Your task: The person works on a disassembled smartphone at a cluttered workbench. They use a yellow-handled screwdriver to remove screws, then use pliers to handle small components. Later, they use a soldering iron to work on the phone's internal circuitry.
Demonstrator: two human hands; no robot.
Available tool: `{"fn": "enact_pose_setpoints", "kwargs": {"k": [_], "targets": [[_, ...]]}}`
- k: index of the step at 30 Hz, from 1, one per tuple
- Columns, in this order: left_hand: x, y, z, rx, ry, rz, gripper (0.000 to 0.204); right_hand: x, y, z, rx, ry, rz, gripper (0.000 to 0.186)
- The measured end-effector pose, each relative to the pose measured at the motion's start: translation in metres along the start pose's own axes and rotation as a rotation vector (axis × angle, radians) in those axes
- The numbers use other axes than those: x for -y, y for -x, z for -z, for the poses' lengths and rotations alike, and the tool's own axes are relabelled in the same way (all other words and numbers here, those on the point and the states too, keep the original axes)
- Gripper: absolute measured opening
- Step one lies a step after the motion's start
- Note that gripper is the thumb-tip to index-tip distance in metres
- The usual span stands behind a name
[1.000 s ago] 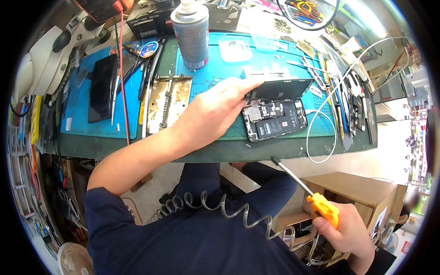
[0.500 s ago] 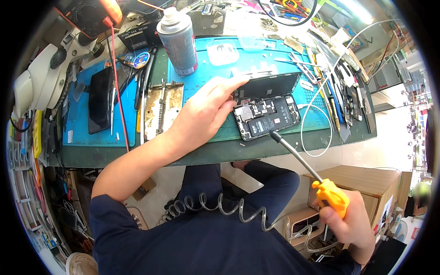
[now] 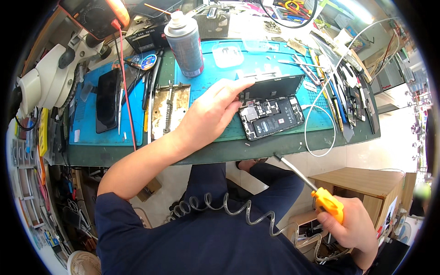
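My left hand (image 3: 213, 110) grips the raised dark screen (image 3: 275, 88) of an opened phone (image 3: 279, 121), whose battery and boards are exposed on the blue work mat (image 3: 215, 133). A white cable (image 3: 321, 153) runs from the phone's right end and loops over the bench edge. My right hand (image 3: 348, 220) grips a yellow air blow gun (image 3: 327, 204) with a long metal nozzle, its tip near the bench's front edge below the phone. A clear coiled hose (image 3: 250, 215) leads to the gun across my lap.
A spray can (image 3: 188, 55) stands behind my left hand. Left are a metal holder (image 3: 169, 114), black phone (image 3: 107, 101), red lead (image 3: 129, 110), microscope (image 3: 46, 78) and multimeter (image 3: 96, 18). Tweezers, picks and other tools (image 3: 341, 101) crowd the right. A wooden cabinet (image 3: 357, 178) is below right.
The blow gun's nozzle rose toward the phone's lower edge half a second ago and has since dropped back a little. My left hand stays on the screen; the view has shifted slightly.
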State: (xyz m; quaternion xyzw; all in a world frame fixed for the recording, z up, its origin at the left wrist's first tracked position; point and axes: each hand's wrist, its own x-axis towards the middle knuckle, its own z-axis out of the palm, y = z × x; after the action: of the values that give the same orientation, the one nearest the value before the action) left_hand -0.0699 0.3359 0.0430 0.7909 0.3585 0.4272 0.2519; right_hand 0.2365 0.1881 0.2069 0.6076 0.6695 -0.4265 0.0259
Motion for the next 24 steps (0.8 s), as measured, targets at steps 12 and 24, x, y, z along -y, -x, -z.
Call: {"fn": "enact_pose_setpoints", "kwargs": {"k": [12,24], "targets": [[0.000,0.001,0.001,0.000,-0.014,-0.006,0.050,0.009,-0.017,0.014,-0.084,-0.012,-0.186,0.035],[0.002,0.000,-0.001,-0.010,-0.007,-0.008,0.051,0.000,-0.026,0.031,-0.091,0.022,-0.234,0.036]]}}
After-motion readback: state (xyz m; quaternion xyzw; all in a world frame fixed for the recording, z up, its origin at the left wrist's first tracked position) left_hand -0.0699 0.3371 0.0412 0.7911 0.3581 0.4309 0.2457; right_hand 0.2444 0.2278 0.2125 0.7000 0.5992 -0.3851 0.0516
